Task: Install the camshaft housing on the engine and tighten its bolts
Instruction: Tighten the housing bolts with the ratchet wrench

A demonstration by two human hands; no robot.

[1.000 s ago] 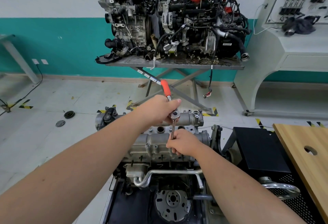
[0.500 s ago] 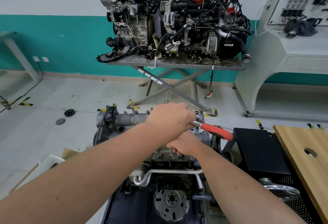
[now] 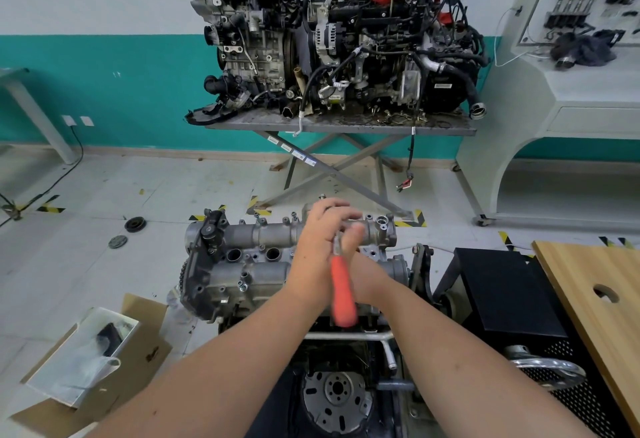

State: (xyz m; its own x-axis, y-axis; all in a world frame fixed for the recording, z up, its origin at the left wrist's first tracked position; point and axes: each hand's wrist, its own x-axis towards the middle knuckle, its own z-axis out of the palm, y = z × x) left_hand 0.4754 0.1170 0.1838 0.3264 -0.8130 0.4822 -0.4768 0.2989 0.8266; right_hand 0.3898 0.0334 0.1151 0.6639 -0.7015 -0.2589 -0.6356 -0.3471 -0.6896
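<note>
Orange and blurred, the handle of a ratchet (image 3: 341, 293) hangs down toward the viewer between the two wrists, its metal head up beside the thumb of the left hand (image 3: 320, 247). That hand lies over the top of the camshaft housing (image 3: 263, 250), fingers curled over the tool's head, though the blur leaves it unclear whether they truly clasp it. The right hand (image 3: 369, 278) sits just right of the handle and partly behind it, low against the housing; its fingers are hidden, so I cannot tell whether it grips anything. The grey cast housing stretches out to the left of both hands, seated on top of the engine (image 3: 332, 392), with small bolts (image 3: 242, 285) standing along its near edge. Down and well to the left of the left forearm, a cardboard box (image 3: 138, 351) lies open on the floor, holding a clear plastic bag (image 3: 83, 368) and something dark that I cannot make out. Right of the right forearm stands a black cabinet (image 3: 502, 292), and beyond that a wooden board (image 3: 595, 299) with a round hole.
</note>
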